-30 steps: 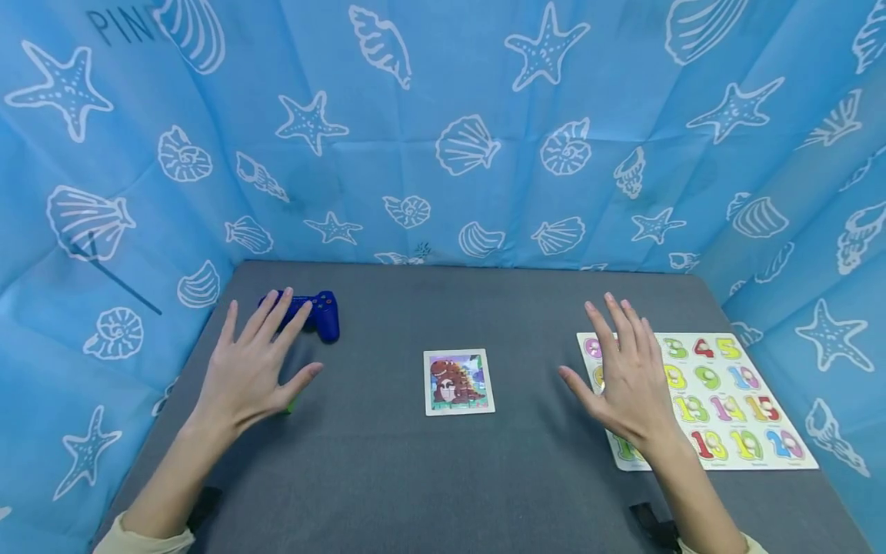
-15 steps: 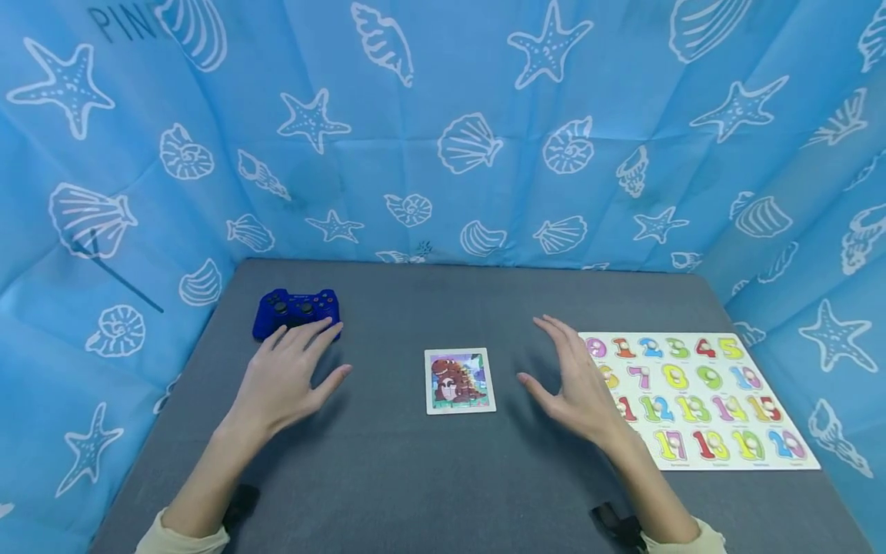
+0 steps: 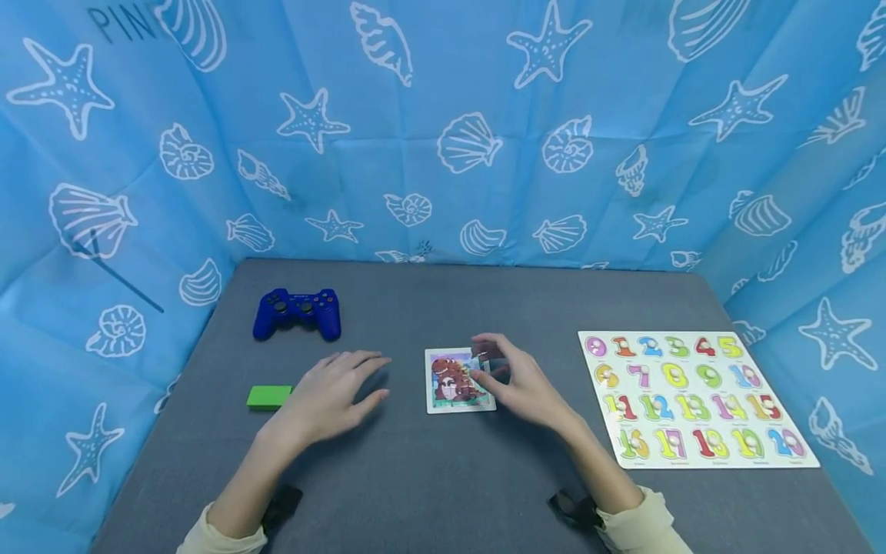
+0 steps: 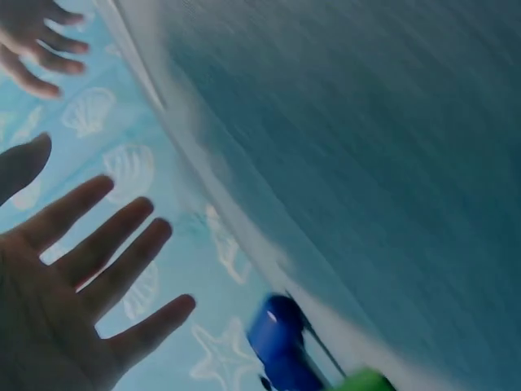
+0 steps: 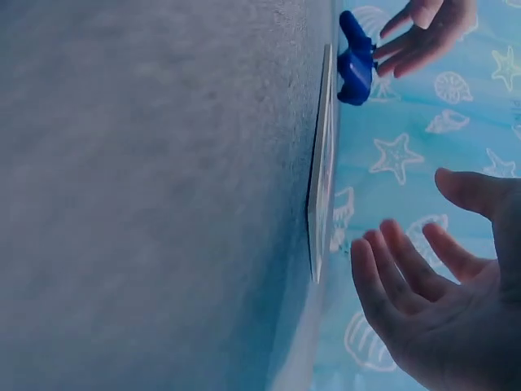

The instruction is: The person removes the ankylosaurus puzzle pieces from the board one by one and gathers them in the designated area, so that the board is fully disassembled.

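A small square dinosaur puzzle (image 3: 451,377) in a pale frame lies flat at mid-table. My right hand (image 3: 526,388) is at its right edge, thumb and fingers apart and slightly bent, covering the upper right corner. In the right wrist view nothing sits between the fingers of that hand (image 5: 444,297), and the puzzle (image 5: 322,171) appears edge-on beside them. My left hand (image 3: 325,402) hovers left of the puzzle, palm down, holding nothing. Spread fingers show on it (image 4: 81,285) in the left wrist view. Whether the right fingertips touch the puzzle, I cannot tell.
Beside the left hand lies a green block (image 3: 270,397), partly behind the wrist. A blue game controller (image 3: 298,309) sits at the back left. On the right lies a white number puzzle board (image 3: 699,400). A blue shell-print curtain (image 3: 429,115) borders the grey table.
Both hands have come inward and lower toward the small puzzle, the right one reaching its edge. The controller, the green block and the number board are now uncovered. The puzzle has stayed put.
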`<action>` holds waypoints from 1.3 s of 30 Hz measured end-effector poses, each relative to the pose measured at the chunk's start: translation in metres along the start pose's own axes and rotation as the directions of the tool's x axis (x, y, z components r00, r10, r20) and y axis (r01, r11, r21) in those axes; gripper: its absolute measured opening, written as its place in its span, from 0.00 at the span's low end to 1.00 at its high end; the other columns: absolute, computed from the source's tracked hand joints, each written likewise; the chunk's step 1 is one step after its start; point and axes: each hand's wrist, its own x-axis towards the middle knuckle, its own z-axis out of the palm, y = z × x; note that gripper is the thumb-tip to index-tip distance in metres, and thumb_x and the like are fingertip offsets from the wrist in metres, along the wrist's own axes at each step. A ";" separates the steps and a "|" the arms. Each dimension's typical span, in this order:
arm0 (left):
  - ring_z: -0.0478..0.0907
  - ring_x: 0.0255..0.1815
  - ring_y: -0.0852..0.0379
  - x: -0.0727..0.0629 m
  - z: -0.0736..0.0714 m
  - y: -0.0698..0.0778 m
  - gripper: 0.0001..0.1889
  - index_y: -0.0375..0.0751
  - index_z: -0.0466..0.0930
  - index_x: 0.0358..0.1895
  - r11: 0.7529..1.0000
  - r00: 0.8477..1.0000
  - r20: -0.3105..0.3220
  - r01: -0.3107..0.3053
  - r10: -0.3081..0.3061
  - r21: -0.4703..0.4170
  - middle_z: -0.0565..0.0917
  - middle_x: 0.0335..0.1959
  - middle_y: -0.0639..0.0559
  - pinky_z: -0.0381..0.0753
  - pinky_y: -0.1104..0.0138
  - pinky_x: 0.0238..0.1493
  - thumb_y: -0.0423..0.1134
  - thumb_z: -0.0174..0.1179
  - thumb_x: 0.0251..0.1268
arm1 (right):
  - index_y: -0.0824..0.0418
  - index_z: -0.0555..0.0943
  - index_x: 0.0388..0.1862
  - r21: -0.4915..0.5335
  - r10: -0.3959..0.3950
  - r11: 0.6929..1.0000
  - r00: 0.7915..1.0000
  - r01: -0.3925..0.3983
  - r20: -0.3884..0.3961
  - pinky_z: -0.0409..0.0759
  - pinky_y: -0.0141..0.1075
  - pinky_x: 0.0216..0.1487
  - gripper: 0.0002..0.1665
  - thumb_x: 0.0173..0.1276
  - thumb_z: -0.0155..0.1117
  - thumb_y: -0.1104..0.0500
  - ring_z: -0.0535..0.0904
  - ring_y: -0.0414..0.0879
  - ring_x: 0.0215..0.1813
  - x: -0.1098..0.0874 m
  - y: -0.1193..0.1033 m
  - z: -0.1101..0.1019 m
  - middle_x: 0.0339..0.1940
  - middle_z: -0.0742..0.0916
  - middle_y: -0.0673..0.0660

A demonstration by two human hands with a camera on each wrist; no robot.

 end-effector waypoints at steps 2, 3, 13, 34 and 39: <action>0.77 0.78 0.41 0.002 0.003 0.007 0.29 0.48 0.77 0.77 0.999 0.998 0.057 -0.006 0.008 -0.033 0.80 0.76 0.44 0.71 0.35 0.80 0.55 0.64 0.80 | 0.64 0.75 0.74 0.020 0.011 1.000 0.999 -0.012 0.038 0.88 0.61 0.59 0.28 0.79 0.69 0.60 0.87 0.62 0.63 0.006 -0.002 0.004 0.64 0.88 0.67; 0.77 0.79 0.41 0.004 0.004 0.011 0.29 0.49 0.77 0.78 0.999 0.997 0.082 -0.010 0.014 -0.051 0.80 0.77 0.44 0.70 0.35 0.81 0.55 0.64 0.80 | 0.65 0.76 0.73 0.022 0.013 1.000 0.998 -0.015 0.056 0.87 0.60 0.60 0.27 0.80 0.69 0.60 0.87 0.61 0.63 0.009 -0.002 0.006 0.63 0.89 0.66; 0.65 0.88 0.41 0.015 0.010 0.030 0.33 0.49 0.69 0.83 0.974 0.945 0.327 0.054 0.021 -0.220 0.69 0.86 0.47 0.61 0.37 0.87 0.57 0.59 0.83 | 0.69 0.81 0.68 0.034 0.095 0.994 0.966 -0.106 0.239 0.87 0.56 0.65 0.22 0.81 0.65 0.61 0.88 0.60 0.62 0.045 -0.004 0.018 0.61 0.90 0.66; 0.55 0.92 0.43 0.027 0.014 0.053 0.34 0.50 0.66 0.85 0.979 0.884 0.467 0.103 -0.009 -0.177 0.61 0.90 0.48 0.59 0.38 0.88 0.58 0.58 0.83 | 0.65 0.89 0.43 -0.182 0.205 0.969 0.953 -0.166 0.225 0.77 0.29 0.35 0.10 0.70 0.80 0.61 0.79 0.38 0.33 0.077 0.000 0.033 0.33 0.89 0.55; 0.54 0.92 0.43 0.027 0.013 0.054 0.34 0.49 0.67 0.85 0.979 0.882 0.471 0.107 -0.012 -0.176 0.62 0.89 0.47 0.60 0.37 0.87 0.57 0.58 0.84 | 0.62 0.90 0.42 -0.253 0.213 0.954 0.956 -0.160 0.200 0.78 0.30 0.36 0.12 0.67 0.83 0.56 0.79 0.39 0.34 0.077 -0.003 0.034 0.33 0.90 0.53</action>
